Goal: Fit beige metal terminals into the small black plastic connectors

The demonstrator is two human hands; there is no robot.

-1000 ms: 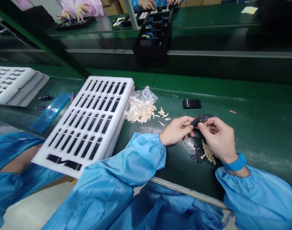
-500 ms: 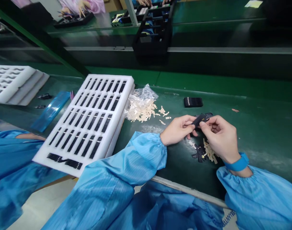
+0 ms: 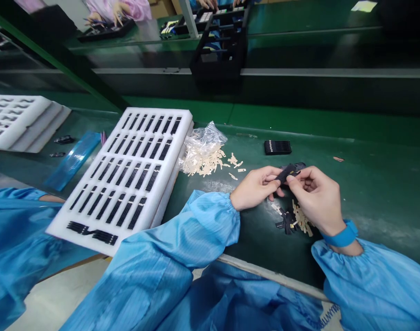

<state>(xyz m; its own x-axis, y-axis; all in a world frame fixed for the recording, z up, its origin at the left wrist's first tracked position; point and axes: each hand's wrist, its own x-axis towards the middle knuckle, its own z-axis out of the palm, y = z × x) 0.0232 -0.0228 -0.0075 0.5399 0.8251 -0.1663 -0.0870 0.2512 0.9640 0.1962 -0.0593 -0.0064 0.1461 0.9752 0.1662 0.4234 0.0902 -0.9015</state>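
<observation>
The head camera looked down on a green workbench (image 3: 368, 184). Just above its near edge the person's two bare hands met, both in blue sleeves. The left hand (image 3: 254, 187) and the right hand (image 3: 315, 197) each pinched an end of one small black strip (image 3: 287, 172), held a little above the bench surface; the left fingertips gripped its nearer end and the right thumb and forefinger closed on the other. The right wrist wore a blue band (image 3: 341, 235).

On the bench just below the right hand lay a small heap of black and tan scraps (image 3: 294, 219). Beyond the held black strip, farther from the person, a flat black ribbed block (image 3: 278, 147) rested on the bench. To the left of the hands, a crumpled clear plastic bag (image 3: 205, 142) spilled small tan pieces (image 3: 210, 165) onto the bench.

Left of that bag sat a white foam tray (image 3: 168, 184) with rows of slots, most holding black strips; a few loose black strips lay on its near corner. Further left of the tray lay a blue flat sheet (image 3: 74, 158), and beyond it another stack of white foam trays (image 3: 41, 128). A second person's blue sleeve (image 3: 17, 230) showed at the left of the tray. At the far side of the bench, other people's hands (image 3: 115, 11) worked over black trays.
</observation>
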